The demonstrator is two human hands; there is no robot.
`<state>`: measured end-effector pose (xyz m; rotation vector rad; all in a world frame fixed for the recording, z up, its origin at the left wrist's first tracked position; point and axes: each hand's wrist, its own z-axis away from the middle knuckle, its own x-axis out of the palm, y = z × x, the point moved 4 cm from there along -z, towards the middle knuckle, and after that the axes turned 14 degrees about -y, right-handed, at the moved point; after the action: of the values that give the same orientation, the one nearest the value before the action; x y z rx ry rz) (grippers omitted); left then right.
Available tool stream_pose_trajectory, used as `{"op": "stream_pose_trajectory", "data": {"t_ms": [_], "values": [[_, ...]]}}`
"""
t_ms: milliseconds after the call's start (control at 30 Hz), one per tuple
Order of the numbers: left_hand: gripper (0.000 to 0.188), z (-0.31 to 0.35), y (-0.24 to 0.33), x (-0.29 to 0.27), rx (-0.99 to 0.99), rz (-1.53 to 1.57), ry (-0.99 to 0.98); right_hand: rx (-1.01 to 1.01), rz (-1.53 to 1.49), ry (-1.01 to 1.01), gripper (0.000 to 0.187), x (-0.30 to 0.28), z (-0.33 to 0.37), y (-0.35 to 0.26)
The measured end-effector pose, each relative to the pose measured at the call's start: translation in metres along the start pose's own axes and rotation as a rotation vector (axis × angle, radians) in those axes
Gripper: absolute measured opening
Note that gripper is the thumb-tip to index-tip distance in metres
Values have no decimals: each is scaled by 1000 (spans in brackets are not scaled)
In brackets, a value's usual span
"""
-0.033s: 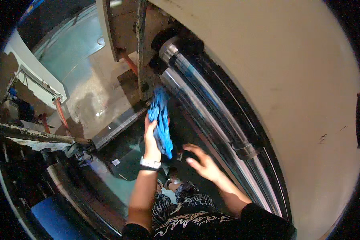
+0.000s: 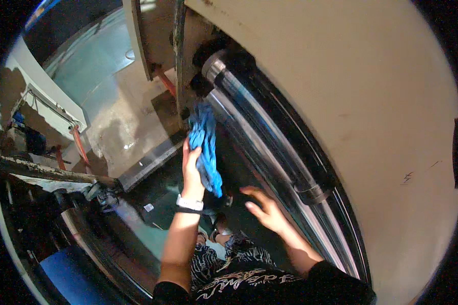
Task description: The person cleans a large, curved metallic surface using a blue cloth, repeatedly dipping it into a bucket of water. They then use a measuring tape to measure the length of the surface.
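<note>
A crumpled blue cloth [image 2: 205,147], darker at its far end, is held up in front of me. My left hand [image 2: 192,160] is closed round its left side, the thumb lying across the folds. To the right and lower, my right hand [image 2: 266,209] is apart from the cloth, with thumb and fingers spread and nothing between them. It is nearest to the shiny metal rollers [image 2: 259,137], which run slantwise along the right side below a large beige panel [image 2: 381,112].
Machine parts with dark rollers [image 2: 86,239] and a blue surface [image 2: 68,272] stand at the lower left. A metal bar [image 2: 46,170] and orange-red hoses [image 2: 79,147] lie beyond them. The dark floor has a small white scrap [image 2: 148,207] on it.
The cloth has tipped slightly, its lower end shifting a little right and up. My right hand has moved slightly to the right.
</note>
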<state>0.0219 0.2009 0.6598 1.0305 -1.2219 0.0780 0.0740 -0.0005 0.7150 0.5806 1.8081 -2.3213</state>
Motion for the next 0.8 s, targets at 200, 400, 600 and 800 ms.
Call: {"op": "stream_pose_trajectory", "data": {"t_ms": [200,400,600,800], "values": [[39,-155,20,59,576,-1221,-334,164,385,384,27,-81,75,-5],[29,-166,-67,119,488,-1518,-608,780,640,660,40,-136,129,29],[19,-123,-75,151,785,-1552,-878,914,593,715,51,-153,123,59],[17,-229,-23,104,630,-1614,-757,1060,841,537,54,-169,89,36]]}}
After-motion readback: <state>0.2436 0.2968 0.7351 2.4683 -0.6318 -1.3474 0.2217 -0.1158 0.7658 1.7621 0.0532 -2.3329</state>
